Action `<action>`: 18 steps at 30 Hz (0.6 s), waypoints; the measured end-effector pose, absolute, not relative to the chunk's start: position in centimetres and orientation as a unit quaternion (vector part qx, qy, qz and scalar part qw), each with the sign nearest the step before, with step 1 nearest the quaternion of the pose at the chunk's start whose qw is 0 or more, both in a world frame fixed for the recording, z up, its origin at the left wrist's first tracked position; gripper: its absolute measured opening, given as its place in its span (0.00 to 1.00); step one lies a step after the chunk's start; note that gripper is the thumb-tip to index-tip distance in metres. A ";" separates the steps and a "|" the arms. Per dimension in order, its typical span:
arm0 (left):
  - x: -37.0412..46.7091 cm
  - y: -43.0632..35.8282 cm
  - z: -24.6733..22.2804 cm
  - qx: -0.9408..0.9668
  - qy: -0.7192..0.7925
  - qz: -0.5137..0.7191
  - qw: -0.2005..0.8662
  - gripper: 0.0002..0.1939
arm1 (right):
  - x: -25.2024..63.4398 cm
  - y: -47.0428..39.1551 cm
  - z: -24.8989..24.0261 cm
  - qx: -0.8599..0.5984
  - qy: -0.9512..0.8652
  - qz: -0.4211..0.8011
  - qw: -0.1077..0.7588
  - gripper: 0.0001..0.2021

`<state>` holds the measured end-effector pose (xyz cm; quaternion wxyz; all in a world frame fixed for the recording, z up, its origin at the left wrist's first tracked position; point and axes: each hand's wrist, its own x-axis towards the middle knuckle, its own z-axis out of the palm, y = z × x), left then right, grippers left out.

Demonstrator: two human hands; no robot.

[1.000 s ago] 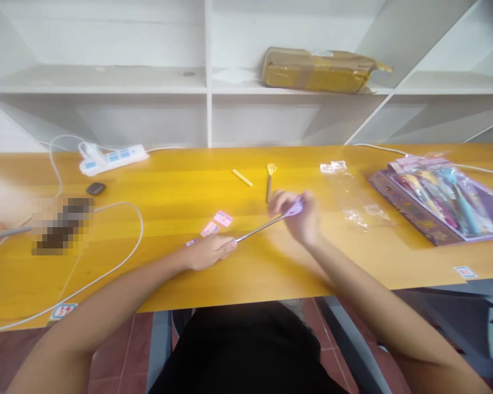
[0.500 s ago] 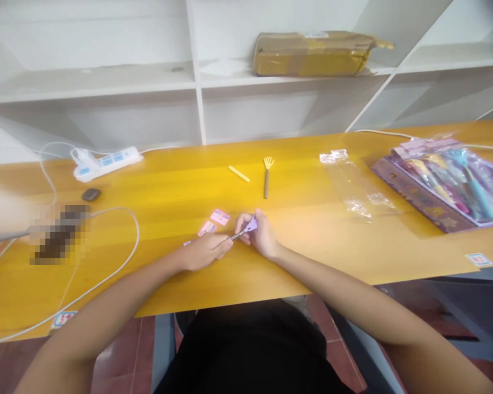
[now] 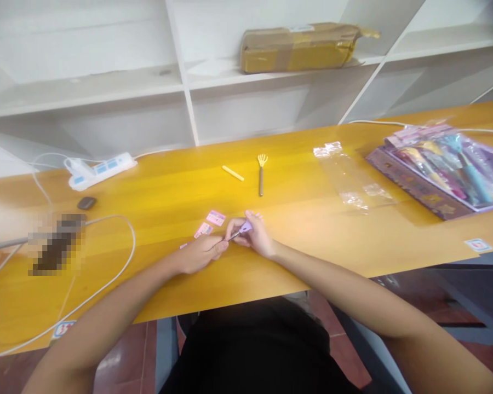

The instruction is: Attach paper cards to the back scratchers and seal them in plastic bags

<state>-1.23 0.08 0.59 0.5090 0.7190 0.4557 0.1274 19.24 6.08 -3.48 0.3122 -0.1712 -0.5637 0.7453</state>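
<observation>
Between my two hands is a purple back scratcher (image 3: pixel 245 226) with a thin metal rod. Closed around its handle end is my left hand (image 3: pixel 203 253), which hides most of that end. My right hand (image 3: pixel 259 236) grips the purple head, the thumb on top and the fingers curled beneath. Beside my left hand lie two pink printed cards (image 3: pixel 216 218), and the edge of another pink piece peeks out by the wrist. Farther back on the table rest a yellow claw-shaped back scratcher (image 3: pixel 261 175) with a brown handle and a short yellow stick (image 3: pixel 233 173).
Clear plastic wrappers (image 3: pixel 345 175) lie to the right, before a purple box (image 3: pixel 414 183) of bagged items. At left are a white power strip (image 3: pixel 102 171), a small dark object (image 3: pixel 86 203) and a looping white cable (image 3: pixel 133 241). A taped cardboard package (image 3: pixel 299 49) sits on the shelf.
The camera view has tilted and shifted slightly. My right hand has turned a little around the purple head, whose prongs now show past the thumb. Both hands keep their hold.
</observation>
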 end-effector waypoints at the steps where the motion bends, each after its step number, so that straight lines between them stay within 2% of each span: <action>1: -1.2 0.1 0.7 0.720 0.457 0.127 0.507 0.28 | 19.2 6.1 -3.5 -0.174 -0.565 0.744 0.310 0.40; 7: -1.1 0.1 0.9 0.738 0.451 0.118 0.488 0.28 | 19.1 6.0 -3.5 -0.174 -0.576 0.743 0.294 0.34; 18: -1.2 0.1 0.5 0.721 0.435 0.141 0.520 0.29 | 19.7 6.5 -2.6 -0.221 -0.618 0.678 0.331 0.37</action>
